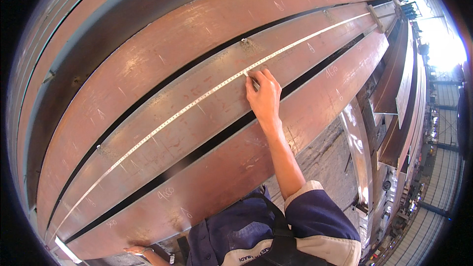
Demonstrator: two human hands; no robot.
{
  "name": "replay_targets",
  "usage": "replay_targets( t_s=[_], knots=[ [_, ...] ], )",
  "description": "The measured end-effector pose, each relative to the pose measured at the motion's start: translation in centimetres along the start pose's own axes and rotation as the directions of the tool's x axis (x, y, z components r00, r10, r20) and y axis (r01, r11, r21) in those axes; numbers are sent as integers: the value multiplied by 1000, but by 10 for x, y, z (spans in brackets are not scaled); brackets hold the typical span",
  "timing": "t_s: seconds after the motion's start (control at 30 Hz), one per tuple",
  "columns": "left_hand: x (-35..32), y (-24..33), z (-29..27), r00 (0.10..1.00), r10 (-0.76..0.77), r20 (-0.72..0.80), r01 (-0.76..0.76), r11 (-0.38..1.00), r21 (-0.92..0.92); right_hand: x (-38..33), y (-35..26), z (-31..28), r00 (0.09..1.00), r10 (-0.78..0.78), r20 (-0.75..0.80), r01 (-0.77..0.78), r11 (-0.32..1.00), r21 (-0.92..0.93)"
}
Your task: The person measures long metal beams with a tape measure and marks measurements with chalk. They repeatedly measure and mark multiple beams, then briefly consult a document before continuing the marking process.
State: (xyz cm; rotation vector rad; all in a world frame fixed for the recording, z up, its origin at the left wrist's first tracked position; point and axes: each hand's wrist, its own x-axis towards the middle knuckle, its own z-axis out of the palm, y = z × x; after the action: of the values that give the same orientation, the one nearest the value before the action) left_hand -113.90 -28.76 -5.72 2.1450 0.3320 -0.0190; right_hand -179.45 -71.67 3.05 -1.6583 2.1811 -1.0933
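Observation:
A tape measure (197, 100) lies stretched along the middle of a long, reddish-brown steel beam (192, 128). My right hand (263, 91) is over this beam, fingers pinched at the tape's edge on what looks like a small piece of white chalk (246, 73). The fingers partly hide the piece. At the lower left, my left hand (135, 250) rests by the near edge of the closest steel beam (217, 192), fingers stretched out and holding nothing visible. A white flat strip (66, 250) lies close to the tape's near-left end.
Dark gaps (197, 155) separate the long beams. Another wide steel beam (172, 39) runs along the far side. A short bar (376, 18) crosses the measured beam near the tape's far end. More steel sections (399, 98) are stacked at right. White handwritten marks dot the steel.

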Motion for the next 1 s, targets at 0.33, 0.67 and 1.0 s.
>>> replay_targets(
  t_s=[0.33, 0.67, 1.0],
  knots=[
    [-49, 27, 7, 999, -32, 1, 32, 996, -88, 32, -36, -81, 956, 122, 269, -9, 922, -386],
    [8, -10, 11, 993, 111, 32, -104, 980, -168, 12, -19, -110, 951, 182, 250, -113, 957, -266],
    [-17, -25, 21, 999, 38, 31, -24, 935, -354, -30, 8, -136, 975, 93, 202, -66, 988, -140]
  ],
)
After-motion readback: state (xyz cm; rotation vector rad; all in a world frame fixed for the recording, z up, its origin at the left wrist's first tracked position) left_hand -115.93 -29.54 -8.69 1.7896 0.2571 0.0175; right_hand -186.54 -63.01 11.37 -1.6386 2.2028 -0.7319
